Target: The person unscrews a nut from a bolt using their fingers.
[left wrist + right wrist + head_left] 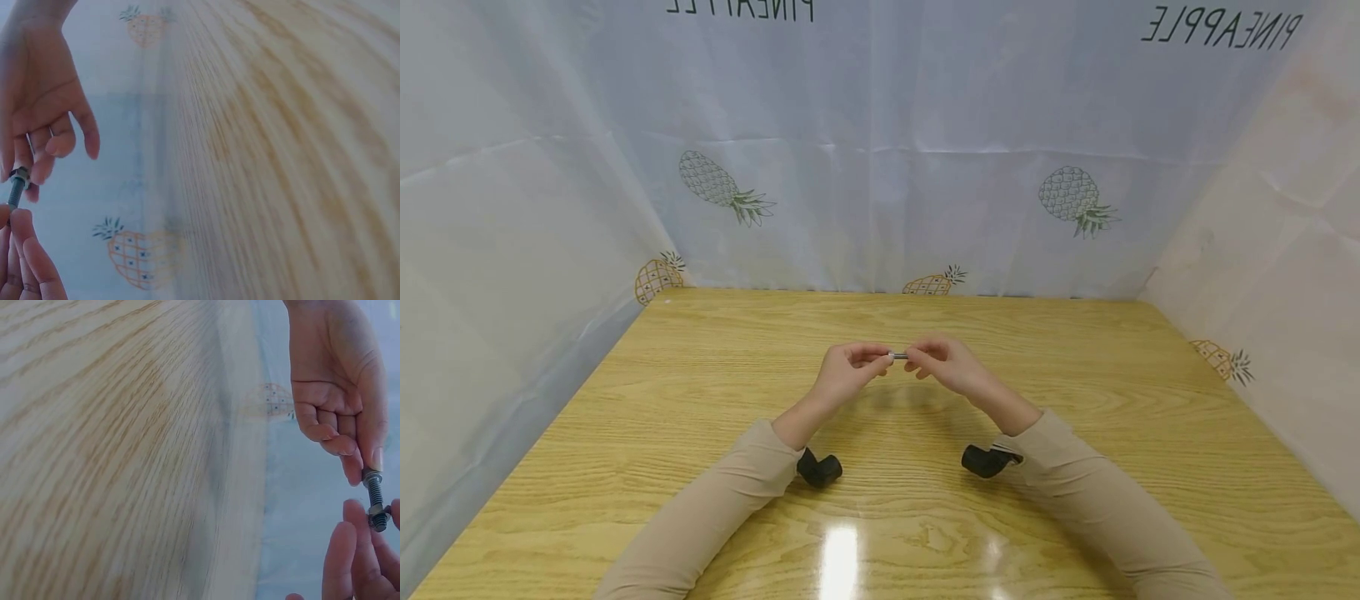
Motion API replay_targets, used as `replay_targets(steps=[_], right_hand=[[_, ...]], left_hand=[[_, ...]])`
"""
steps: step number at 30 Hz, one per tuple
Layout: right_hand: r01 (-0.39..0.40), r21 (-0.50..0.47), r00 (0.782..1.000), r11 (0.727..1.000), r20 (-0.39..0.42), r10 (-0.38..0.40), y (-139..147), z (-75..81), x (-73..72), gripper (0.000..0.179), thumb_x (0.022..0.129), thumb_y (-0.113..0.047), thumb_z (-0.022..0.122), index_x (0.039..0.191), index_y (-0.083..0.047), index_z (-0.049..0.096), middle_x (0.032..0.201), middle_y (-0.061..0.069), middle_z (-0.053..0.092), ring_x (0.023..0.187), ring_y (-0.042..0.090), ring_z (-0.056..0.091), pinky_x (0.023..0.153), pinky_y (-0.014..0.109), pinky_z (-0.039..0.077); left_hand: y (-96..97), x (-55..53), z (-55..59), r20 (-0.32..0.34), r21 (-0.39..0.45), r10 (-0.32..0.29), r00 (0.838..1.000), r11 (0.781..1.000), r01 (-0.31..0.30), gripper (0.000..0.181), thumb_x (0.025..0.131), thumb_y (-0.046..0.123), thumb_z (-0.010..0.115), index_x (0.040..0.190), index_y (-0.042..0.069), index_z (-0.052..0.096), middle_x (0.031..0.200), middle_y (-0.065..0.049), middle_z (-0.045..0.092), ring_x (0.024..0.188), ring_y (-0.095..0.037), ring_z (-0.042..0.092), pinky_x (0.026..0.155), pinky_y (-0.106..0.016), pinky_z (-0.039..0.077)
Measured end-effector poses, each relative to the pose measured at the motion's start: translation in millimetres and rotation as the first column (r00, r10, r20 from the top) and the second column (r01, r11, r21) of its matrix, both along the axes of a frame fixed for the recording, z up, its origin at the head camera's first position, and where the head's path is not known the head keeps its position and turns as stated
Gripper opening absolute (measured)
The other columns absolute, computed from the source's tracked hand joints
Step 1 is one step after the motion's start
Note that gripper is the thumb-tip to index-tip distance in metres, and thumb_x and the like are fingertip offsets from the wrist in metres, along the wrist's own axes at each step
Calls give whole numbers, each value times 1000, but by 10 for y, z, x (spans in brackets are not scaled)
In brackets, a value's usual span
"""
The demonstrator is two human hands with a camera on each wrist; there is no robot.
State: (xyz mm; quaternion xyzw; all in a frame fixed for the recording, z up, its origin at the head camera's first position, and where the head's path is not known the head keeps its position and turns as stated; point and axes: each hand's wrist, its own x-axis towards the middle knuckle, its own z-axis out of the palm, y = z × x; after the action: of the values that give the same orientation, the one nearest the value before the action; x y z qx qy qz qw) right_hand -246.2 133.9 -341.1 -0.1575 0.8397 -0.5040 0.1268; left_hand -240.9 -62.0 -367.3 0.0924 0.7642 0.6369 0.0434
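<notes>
A small metal bolt (900, 357) bridges the two hands above the table, lying roughly level. My left hand (842, 371) pinches its head end between thumb and fingertips, as the right wrist view shows. Around the far end of the threaded shank (375, 490) sits a nut (378, 515). Thumb and fingers of my right hand (951, 362) hold that nut from both sides. The bolt's tip pokes a little past the nut. In the left wrist view the fingers of the left hand (31, 262) cover the bolt's head.
A wood-grain table (700, 400) spreads below both hands. White cloth (872, 208) printed with pineapples hangs at its back and sides. Black curved pieces (822, 469) show beside both sleeve cuffs. Light glares off the table's near part.
</notes>
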Motion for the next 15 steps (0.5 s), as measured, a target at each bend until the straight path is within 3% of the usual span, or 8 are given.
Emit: replay_targets(steps=[7,15], right_hand=[[31,5,999,1000,-25,-31,-6,-12,0,33,92,-20,60,120,-4,57,118,16,61,107,31,59,93,45,48],[5,29,1000,1000,14,-6,11,-16,-5,42,96,-33,53,125,-4,55,115,17,65,104,33,60,97,51,43]], left_hand=[[-3,-5,12,6,-6,-9,1000,1000,9,26,88,14,64,110,-1,66,104,-19,69,78,-7,64,85,-46,51],[5,4,-8,-10,-9,10,1000,1000,-10,27,88,21,66,110,5,68,105,-16,69,79,-7,64,85,-43,52]])
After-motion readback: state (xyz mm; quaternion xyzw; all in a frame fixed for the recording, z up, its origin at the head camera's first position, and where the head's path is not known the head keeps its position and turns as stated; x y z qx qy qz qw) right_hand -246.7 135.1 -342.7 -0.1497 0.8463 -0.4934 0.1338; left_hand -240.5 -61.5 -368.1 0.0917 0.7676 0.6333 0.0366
